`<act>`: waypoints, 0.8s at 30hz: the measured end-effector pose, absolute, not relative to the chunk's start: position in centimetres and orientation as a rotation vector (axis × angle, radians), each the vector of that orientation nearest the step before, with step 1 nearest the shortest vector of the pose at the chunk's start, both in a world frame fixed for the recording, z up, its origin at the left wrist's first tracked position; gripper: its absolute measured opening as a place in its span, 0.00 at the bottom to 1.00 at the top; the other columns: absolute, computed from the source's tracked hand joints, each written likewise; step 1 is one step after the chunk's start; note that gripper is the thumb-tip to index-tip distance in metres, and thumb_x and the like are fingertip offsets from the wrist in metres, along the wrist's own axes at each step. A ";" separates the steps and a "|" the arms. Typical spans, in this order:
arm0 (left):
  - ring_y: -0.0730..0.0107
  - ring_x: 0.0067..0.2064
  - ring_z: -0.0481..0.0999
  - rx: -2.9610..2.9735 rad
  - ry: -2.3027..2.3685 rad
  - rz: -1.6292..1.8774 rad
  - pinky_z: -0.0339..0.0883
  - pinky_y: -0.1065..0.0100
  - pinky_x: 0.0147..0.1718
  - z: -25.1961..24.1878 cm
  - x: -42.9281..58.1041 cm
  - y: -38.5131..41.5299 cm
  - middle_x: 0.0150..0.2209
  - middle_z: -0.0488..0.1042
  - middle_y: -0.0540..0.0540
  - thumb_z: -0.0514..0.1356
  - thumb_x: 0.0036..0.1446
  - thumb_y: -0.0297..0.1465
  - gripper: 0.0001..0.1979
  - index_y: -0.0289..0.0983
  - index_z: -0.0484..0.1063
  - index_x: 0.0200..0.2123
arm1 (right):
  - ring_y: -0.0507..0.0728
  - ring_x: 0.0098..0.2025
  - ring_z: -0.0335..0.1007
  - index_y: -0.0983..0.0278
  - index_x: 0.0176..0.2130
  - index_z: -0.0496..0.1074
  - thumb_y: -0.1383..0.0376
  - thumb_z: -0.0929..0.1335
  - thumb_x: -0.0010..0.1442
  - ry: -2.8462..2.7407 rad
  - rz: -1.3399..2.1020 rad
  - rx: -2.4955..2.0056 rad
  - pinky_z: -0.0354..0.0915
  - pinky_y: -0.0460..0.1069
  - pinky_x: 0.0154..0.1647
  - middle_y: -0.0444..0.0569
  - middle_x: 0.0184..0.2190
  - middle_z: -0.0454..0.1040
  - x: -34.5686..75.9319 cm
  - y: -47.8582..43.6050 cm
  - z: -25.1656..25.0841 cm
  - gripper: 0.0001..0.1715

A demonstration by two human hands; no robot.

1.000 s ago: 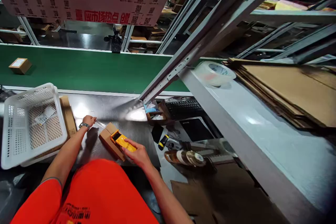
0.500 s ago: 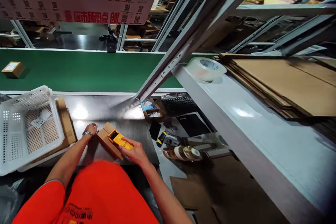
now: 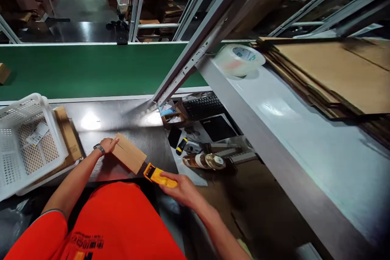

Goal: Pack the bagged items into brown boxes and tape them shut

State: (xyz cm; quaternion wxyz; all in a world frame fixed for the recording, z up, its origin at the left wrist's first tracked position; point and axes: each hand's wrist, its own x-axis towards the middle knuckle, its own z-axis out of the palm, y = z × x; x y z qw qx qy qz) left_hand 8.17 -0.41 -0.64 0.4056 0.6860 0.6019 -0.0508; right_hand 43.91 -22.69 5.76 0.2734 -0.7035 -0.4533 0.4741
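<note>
The left hand (image 3: 108,145), fingers curled, touches the benchtop carton (image 3: 129,154) at its ten o'clock (whether gripping, I cannot tell), while the right hand (image 3: 179,189) firmly wraps the tape dispenser (image 3: 160,176) at four.

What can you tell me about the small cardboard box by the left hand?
The small cardboard box is brown and oblong, and looks closed, with what may be a faint seam on top. It lies slantwise on the metal tabletop, broad face up. The left hand touches its far-left end; the yellow tool in the right hand is at the opposite end, contact unclear.
</note>
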 end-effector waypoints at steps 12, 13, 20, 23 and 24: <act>0.41 0.55 0.86 1.714 1.645 -0.108 0.73 0.55 0.54 0.3 8.3 -0.8 0.48 0.87 0.23 0.45 0.84 0.48 0.35 0.32 0.85 0.40 | 0.64 0.37 0.86 0.61 0.52 0.92 0.68 0.81 0.54 -1.444 0.903 -2.082 0.73 0.54 0.43 0.55 0.32 0.88 40.0 -15.8 -0.4 0.24; 0.41 0.55 0.86 1.699 1.662 -0.100 0.73 0.55 0.55 0.5 8.3 -0.9 0.47 0.87 0.24 0.45 0.84 0.47 0.35 0.33 0.85 0.40 | 0.67 0.43 0.88 0.63 0.58 0.89 0.66 0.81 0.58 -1.429 0.859 -2.115 0.75 0.56 0.49 0.59 0.37 0.89 40.3 -15.6 -0.8 0.28; 0.42 0.53 0.85 1.532 1.720 0.042 0.73 0.56 0.54 2.3 9.3 -1.5 0.43 0.86 0.25 0.48 0.83 0.44 0.32 0.34 0.79 0.32 | 0.80 0.89 0.46 0.67 0.84 0.59 0.63 0.77 0.60 -1.708 0.758 -2.076 0.53 0.74 0.86 0.72 0.86 0.55 38.2 -16.5 -5.5 0.60; 0.39 0.53 0.86 1.404 1.750 0.191 0.73 0.56 0.52 3.2 9.9 -2.3 0.38 0.85 0.25 0.52 0.80 0.48 0.31 0.37 0.74 0.26 | 0.75 0.87 0.53 0.66 0.87 0.49 0.49 0.72 0.67 -1.723 0.928 -1.776 0.62 0.70 0.84 0.69 0.85 0.57 35.7 -16.9 -8.3 0.63; 0.39 0.52 0.86 1.353 1.754 0.261 0.74 0.57 0.50 3.5 10.0 -2.7 0.36 0.84 0.26 0.54 0.79 0.51 0.32 0.38 0.73 0.25 | 0.74 0.86 0.58 0.66 0.87 0.49 0.44 0.70 0.69 -1.678 0.924 -1.744 0.65 0.70 0.82 0.69 0.84 0.61 35.2 -16.8 -9.1 0.61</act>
